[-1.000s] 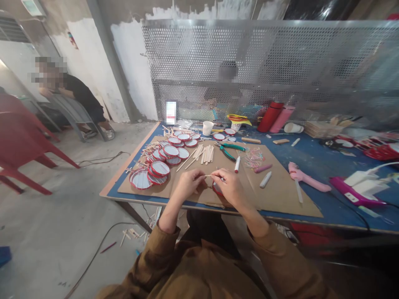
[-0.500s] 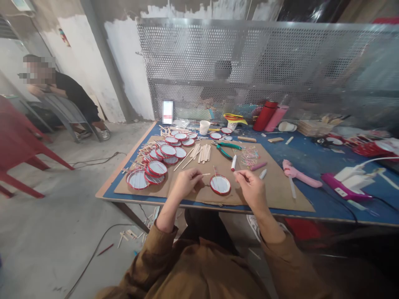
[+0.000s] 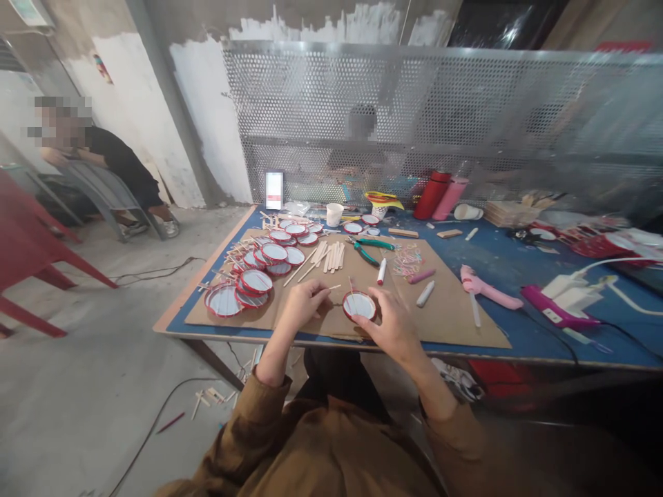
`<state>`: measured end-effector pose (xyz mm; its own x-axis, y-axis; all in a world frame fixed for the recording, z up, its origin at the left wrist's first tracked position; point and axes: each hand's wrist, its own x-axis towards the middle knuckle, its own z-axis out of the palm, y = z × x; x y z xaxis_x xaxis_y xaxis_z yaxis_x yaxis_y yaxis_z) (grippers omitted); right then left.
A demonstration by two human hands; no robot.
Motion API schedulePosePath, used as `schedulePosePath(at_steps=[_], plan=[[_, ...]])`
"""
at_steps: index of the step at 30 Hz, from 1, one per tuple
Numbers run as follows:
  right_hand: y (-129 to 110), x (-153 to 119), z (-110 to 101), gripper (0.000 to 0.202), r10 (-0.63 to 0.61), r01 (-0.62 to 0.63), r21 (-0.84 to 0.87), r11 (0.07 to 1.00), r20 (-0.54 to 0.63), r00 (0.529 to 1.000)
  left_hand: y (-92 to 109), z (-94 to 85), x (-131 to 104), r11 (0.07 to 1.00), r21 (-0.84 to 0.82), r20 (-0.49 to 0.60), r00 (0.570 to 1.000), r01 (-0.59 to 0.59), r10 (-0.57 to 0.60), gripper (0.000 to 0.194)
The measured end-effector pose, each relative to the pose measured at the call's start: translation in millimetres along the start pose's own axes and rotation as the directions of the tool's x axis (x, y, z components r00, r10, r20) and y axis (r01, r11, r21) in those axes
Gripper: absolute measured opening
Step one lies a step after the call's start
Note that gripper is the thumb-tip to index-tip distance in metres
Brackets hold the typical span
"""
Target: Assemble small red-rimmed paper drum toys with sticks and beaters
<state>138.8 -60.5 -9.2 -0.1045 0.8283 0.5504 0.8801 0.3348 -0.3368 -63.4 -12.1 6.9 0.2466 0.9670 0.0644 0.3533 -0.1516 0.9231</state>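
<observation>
My left hand [image 3: 302,304] pinches a thin wooden stick [image 3: 334,287], which points right. Just beside it, my right hand [image 3: 394,323] grips a round red-rimmed white disc [image 3: 359,306] by its right side, thumb at the near rim. A thin stick [image 3: 351,284] stands up at the disc's far edge. The disc is over a cardboard sheet [image 3: 311,324]. Left of my hands, several similar red-rimmed discs [image 3: 257,281] lie piled with sticks among them. Flat wooden sticks [image 3: 335,256] lie beyond my left hand. A white marker with a red end [image 3: 382,271] lies beyond my right hand.
Green-handled pliers [image 3: 367,252], colourful string pieces [image 3: 407,261] and a pink glue gun [image 3: 487,288] lie on the blue table [image 3: 456,255]. A purple power strip [image 3: 556,308] sits at right. Behind stand a paper cup [image 3: 334,214] and red bottle [image 3: 431,195]. A person [image 3: 121,162] sits far left.
My right hand has moved left and down from near the marker and has taken hold of the round disc. My left hand still holds the stick, near the same place.
</observation>
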Motion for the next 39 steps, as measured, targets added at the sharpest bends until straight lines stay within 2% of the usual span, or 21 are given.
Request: schedulePosePath(at_steps=[4, 7, 9, 12, 15, 17, 24, 30, 39], plan=[[-13.8, 4.4, 0.5, 0.061, 0.046, -0.030, -0.150, 0.988, 0.102, 0.994, 0.0, 0.6, 0.1, 1.000, 0.024, -0.021, 1.000, 0.001, 0.000, 0.023], [-17.8, 7.0, 2.7, 0.064, 0.079, -0.054, -0.190, 0.980, 0.125, 0.989, 1.7, 0.1, -1.1, 0.995, 0.104, -0.047, 0.999, -0.003, 0.008, 0.023], [-16.1, 6.9, 4.6, 0.066, 0.083, -0.066, -0.162, 0.985, 0.100, 0.992, 2.5, -0.2, -1.4, 0.985, 0.171, -0.056, 0.998, -0.013, 0.022, 0.023], [-11.4, 4.1, 4.7, 0.074, 0.054, -0.055, -0.035, 0.998, -0.011, 0.998, 2.5, -0.5, -0.8, 0.973, 0.230, -0.059, 0.997, -0.031, 0.045, 0.021], [-11.6, -0.7, 1.3, 0.080, -0.012, 0.028, 0.124, 0.992, -0.132, 0.991, 2.0, -0.5, -0.2, 0.971, 0.235, -0.052, 0.997, -0.035, 0.049, 0.022], [-15.2, -4.5, -0.3, 0.080, -0.070, 0.100, 0.193, 0.976, -0.157, 0.985, 2.0, -0.3, -0.3, 0.975, 0.222, -0.047, 0.998, -0.027, 0.038, 0.021], [-26.7, -14.4, 7.1, 0.083, -0.210, 0.222, 0.199, 0.954, -0.080, 0.974, 3.0, 1.2, -2.1, 0.987, 0.161, -0.060, 0.998, 0.014, -0.004, 0.021], [-26.6, -15.0, 7.8, 0.080, -0.210, 0.214, 0.205, 0.955, -0.039, 0.977, 3.0, 1.4, -2.0, 0.990, 0.138, -0.059, 0.998, 0.016, -0.008, 0.020], [-27.1, -14.4, 7.4, 0.078, -0.217, 0.221, 0.216, 0.951, -0.044, 0.975, 3.0, 0.9, -3.2, 0.992, 0.123, -0.045, 0.999, -0.002, 0.007, 0.022]])
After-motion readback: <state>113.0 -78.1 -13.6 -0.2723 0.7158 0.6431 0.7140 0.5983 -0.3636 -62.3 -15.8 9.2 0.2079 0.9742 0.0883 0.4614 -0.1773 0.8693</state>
